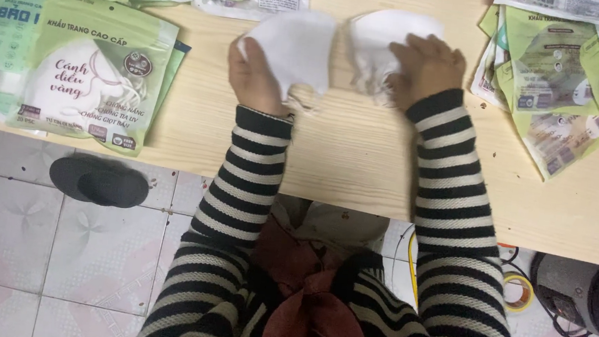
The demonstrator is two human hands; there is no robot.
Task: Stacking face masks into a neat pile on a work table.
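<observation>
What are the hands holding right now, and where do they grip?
Left hand grips a white mask at its left edge; right hand presses on another white mask.

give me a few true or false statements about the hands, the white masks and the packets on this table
1. Each hand rests on a white mask. True: the left hand is on the left mask, the right hand on the right mask.
2. The masks lie on the tiled floor. False: they lie on the wooden table.
3. Green packets lie on the table to the person's left. True.
4. The sleeves are plain red. False: the sleeves are striped black and cream.
5. The right side of the table holds no packets. False: a packet pile lies there.
</observation>
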